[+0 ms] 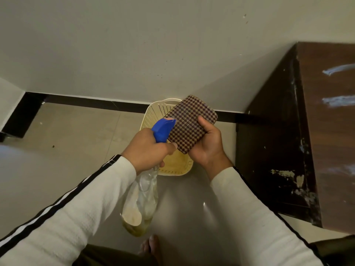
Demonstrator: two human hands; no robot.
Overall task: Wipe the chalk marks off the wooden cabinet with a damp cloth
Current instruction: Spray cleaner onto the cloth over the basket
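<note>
My left hand [148, 150] grips a clear spray bottle [143, 196] with a blue trigger head [163, 130], its nozzle aimed at the cloth. My right hand [206, 143] holds a folded checkered brown cloth [190, 121] flat, facing the nozzle. The dark wooden cabinet [278, 150] stands at the right. White chalk marks [338, 100] streak its top, and smaller smudges run along its front edge. Both hands are left of the cabinet, apart from it.
A cream perforated plastic basket [153, 114] sits on the tiled floor below my hands, against the wall's black skirting [96, 102]. My bare foot [151, 246] shows at the bottom. The beige wall fills the top.
</note>
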